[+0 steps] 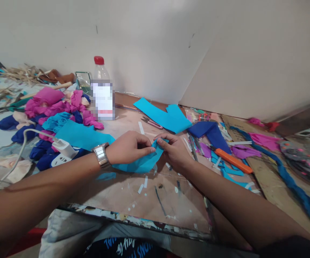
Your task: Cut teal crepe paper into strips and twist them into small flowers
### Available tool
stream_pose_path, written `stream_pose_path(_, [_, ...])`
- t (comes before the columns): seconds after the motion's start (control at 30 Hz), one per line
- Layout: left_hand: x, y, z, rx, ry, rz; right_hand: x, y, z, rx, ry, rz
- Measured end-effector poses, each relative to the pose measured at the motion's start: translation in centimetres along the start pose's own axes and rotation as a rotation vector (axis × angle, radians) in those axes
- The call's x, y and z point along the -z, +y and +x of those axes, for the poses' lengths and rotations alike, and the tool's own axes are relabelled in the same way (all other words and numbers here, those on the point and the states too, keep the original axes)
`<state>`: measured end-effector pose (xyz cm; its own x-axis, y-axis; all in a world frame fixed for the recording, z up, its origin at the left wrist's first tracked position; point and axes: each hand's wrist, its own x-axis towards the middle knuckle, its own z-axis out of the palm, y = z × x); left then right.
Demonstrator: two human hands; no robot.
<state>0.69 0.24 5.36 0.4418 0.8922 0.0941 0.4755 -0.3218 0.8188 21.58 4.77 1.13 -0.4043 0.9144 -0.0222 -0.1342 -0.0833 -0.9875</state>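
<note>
My left hand [129, 147] and my right hand [174, 149] meet over the middle of a glass-topped board [155, 200]. Both pinch the same piece of light blue crepe paper [144, 164], which lies folded under and between them. The fingers of each hand are pressed together on its upper edge. A metal watch [101, 155] sits on my left wrist. More light blue paper [83, 138] lies just left of my left hand.
A red-capped plastic bottle [102, 91] stands at the back. Pink and dark blue crepe rolls [50, 107] pile at the left beside a white plug [63, 147]. Small snips [151, 123], blue sheets [165, 116], an orange knife [233, 161] and paper strips lie right.
</note>
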Motion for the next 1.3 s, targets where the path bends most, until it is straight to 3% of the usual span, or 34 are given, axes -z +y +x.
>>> stream_pose_path(0.5, [-0.1,-0.1,0.0,-0.027,-0.021,-0.025,0.1,0.2,0.0,-0.037,0.028,0.045])
stream_pose_path(0.7, [0.0,0.0,0.0,-0.043,-0.036,-0.046,0.3,0.1,-0.1,-0.026,-0.016,0.022])
stream_pose_path(0.93, [0.2,-0.3,0.4,-0.024,0.031,-0.162,0.4,0.7,-0.3,-0.142,-0.065,0.027])
stream_pose_path(1.2, [0.2,-0.5,0.6,0.016,0.114,-0.203,1.0,1.2,0.3,-0.097,-0.012,-0.095])
stream_pose_path(1.3, [0.2,-0.4,0.6,0.011,0.139,-0.209,1.0,1.1,0.1,-0.143,-0.038,-0.088])
